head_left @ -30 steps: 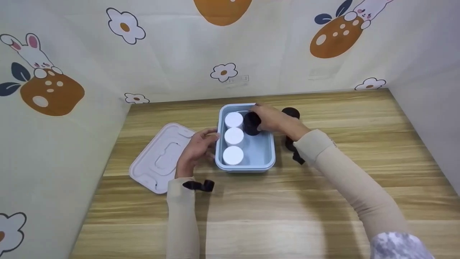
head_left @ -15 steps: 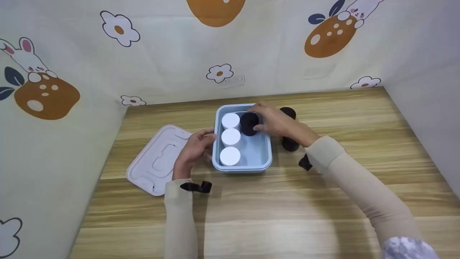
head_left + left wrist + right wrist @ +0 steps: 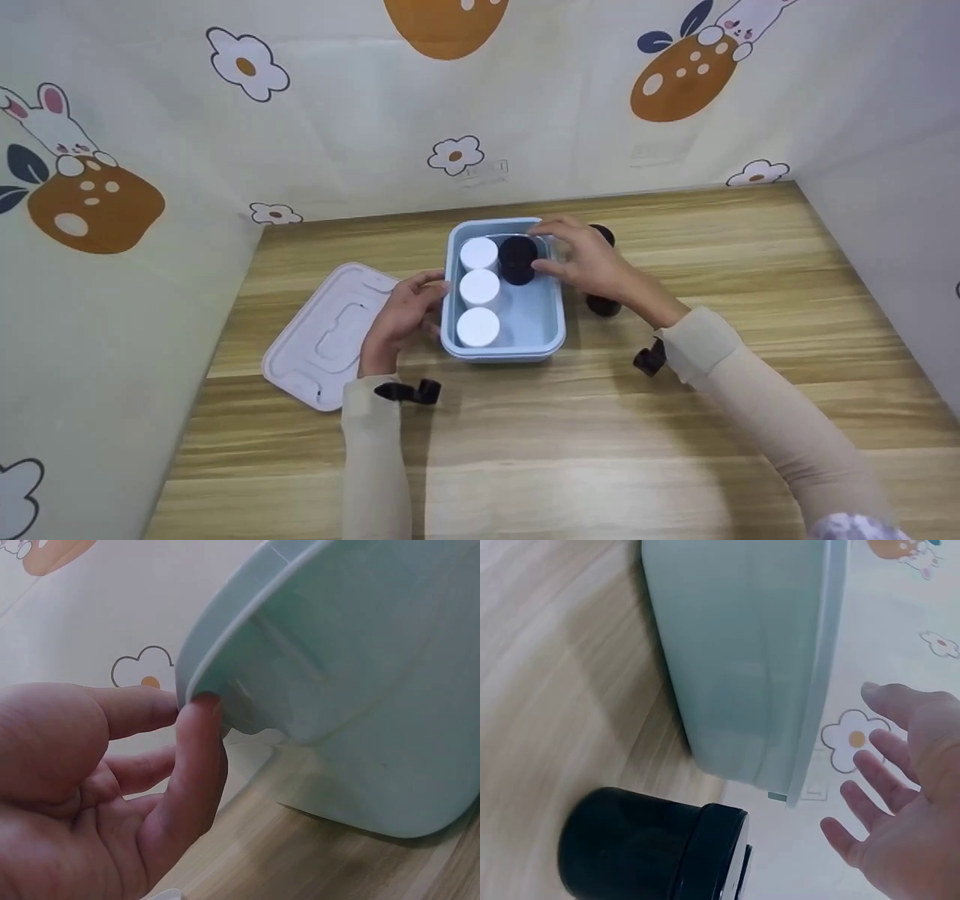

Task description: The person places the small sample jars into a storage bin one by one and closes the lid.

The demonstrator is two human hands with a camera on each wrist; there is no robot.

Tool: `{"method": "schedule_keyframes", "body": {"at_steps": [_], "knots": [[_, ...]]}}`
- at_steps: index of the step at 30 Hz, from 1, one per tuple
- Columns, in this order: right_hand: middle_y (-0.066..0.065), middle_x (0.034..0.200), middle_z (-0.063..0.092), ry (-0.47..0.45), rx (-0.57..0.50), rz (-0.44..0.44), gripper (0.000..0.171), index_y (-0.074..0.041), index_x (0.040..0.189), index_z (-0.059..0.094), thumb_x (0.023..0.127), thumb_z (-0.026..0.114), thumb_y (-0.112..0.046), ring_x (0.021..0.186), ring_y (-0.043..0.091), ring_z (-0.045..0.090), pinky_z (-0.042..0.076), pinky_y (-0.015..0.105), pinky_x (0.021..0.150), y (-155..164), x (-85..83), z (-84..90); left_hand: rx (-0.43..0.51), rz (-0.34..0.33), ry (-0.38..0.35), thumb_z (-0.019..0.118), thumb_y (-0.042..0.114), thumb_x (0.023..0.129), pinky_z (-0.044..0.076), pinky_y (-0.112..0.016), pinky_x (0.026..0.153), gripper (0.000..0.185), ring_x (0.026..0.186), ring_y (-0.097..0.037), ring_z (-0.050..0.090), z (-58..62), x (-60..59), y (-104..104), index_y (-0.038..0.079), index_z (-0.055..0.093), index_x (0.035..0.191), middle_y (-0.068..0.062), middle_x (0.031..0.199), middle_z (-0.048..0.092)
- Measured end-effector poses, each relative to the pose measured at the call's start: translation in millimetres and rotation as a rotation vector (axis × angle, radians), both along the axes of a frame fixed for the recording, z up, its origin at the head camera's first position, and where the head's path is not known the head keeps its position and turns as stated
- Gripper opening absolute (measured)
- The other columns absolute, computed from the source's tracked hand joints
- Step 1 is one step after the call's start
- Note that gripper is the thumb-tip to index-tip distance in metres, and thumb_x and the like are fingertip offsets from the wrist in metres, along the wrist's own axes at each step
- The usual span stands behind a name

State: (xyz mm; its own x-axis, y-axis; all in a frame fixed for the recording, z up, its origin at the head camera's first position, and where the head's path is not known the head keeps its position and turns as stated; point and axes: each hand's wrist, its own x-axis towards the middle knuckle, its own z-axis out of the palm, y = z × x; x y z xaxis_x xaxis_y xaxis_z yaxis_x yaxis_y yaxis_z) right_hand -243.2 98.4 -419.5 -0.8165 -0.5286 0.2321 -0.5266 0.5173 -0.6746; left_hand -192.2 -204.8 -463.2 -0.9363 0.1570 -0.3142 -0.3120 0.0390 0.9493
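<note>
Fingers (image 3: 870,776) of the right hand (image 3: 592,262) were spread and loose, gripping nothing, hovering over the far right corner of the tub (image 3: 551,341), just beside the black jar (image 3: 517,259) that stood inside it at the back. On the other side, the left hand (image 3: 401,319) had its fingertips (image 3: 199,720) pressed to the tub's left rim, fingers fairly straight and close together. Three white jars (image 3: 478,289) stood in a row down the tub's left side, the black one next to the farthest. Outside, on the table (image 3: 675,450), two more black jars (image 3: 602,304) sat just right of the tub, partly hidden behind the right hand. The lid (image 3: 326,337) lay flat to the left, beside the left hand.
</note>
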Motion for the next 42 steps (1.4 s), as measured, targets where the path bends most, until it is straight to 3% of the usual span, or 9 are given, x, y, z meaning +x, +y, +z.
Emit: {"method": "schedule_keyframes", "body": {"at_steps": [6, 11, 17, 24, 32, 42], "knots": [[0.014, 0.135, 0.060, 0.031, -0.140, -0.044, 0.046, -0.004, 0.129, 0.065, 0.087, 0.079, -0.015, 0.130, 0.031, 0.054, 0.042, 0.048, 0.114, 10, 9.5, -3.7, -0.008, 0.000, 0.000, 0.056, 0.019, 0.103, 0.052, -0.027, 0.046, 0.040, 0.076, -0.014, 0.069, -0.3, -1.2, 1, 0.007, 0.053, 0.140, -0.007, 0.108, 0.072], [0.013, 0.130, 0.063, 0.043, -0.220, -0.085, 0.046, -0.003, 0.128, 0.066, 0.086, 0.080, -0.013, 0.126, 0.028, 0.056, 0.042, 0.044, 0.114, 19, 19.6, -8.1, -0.018, 0.002, 0.013, 0.057, 0.020, 0.102, 0.052, -0.027, 0.046, 0.041, 0.071, -0.013, 0.067, -1.5, -1.7, 0, 0.006, 0.053, 0.141, -0.004, 0.099, 0.072], [0.014, 0.130, 0.063, 0.031, -0.311, -0.148, 0.047, -0.004, 0.127, 0.067, 0.084, 0.082, -0.012, 0.123, 0.029, 0.057, 0.046, 0.048, 0.107, 34, 28.1, -16.5, -0.003, 0.005, 0.020, 0.058, 0.019, 0.102, 0.054, -0.029, 0.047, 0.042, 0.071, -0.014, 0.069, -3.6, -1.1, -2, 0.004, 0.052, 0.141, -0.003, 0.090, 0.073], [0.012, 0.131, 0.063, 0.031, -0.349, -0.205, 0.046, -0.005, 0.126, 0.067, 0.083, 0.082, -0.010, 0.127, 0.023, 0.055, 0.041, 0.030, 0.110, 54, 29.2, -29.8, -0.018, 0.012, 0.023, 0.058, 0.020, 0.102, 0.052, -0.027, 0.046, 0.043, 0.070, -0.013, 0.069, -2.6, -1.1, 0, 0.003, 0.052, 0.141, -0.002, 0.088, 0.073], [0.008, 0.133, 0.062, -0.044, -0.382, -0.237, 0.048, -0.009, 0.129, 0.066, 0.084, 0.082, -0.011, 0.123, 0.005, 0.051, 0.041, 0.051, 0.107, 65, 27.5, -42.5, -0.026, -0.011, 0.037, 0.057, 0.020, 0.102, 0.053, -0.027, 0.047, 0.043, 0.069, -0.014, 0.068, -3.6, -0.6, -1, 0.002, 0.052, 0.141, -0.003, 0.092, 0.073], [0.013, 0.136, 0.058, -0.156, -0.476, -0.246, 0.045, -0.005, 0.129, 0.065, 0.086, 0.078, -0.007, 0.124, 0.007, 0.049, 0.041, 0.053, 0.112, 72, 24.3, -51.2, -0.024, 0.002, 0.015, 0.057, 0.019, 0.102, 0.053, -0.028, 0.047, 0.042, 0.070, -0.014, 0.068, -1.5, -1.4, 0, 0.003, 0.051, 0.140, -0.003, 0.091, 0.072]]}}
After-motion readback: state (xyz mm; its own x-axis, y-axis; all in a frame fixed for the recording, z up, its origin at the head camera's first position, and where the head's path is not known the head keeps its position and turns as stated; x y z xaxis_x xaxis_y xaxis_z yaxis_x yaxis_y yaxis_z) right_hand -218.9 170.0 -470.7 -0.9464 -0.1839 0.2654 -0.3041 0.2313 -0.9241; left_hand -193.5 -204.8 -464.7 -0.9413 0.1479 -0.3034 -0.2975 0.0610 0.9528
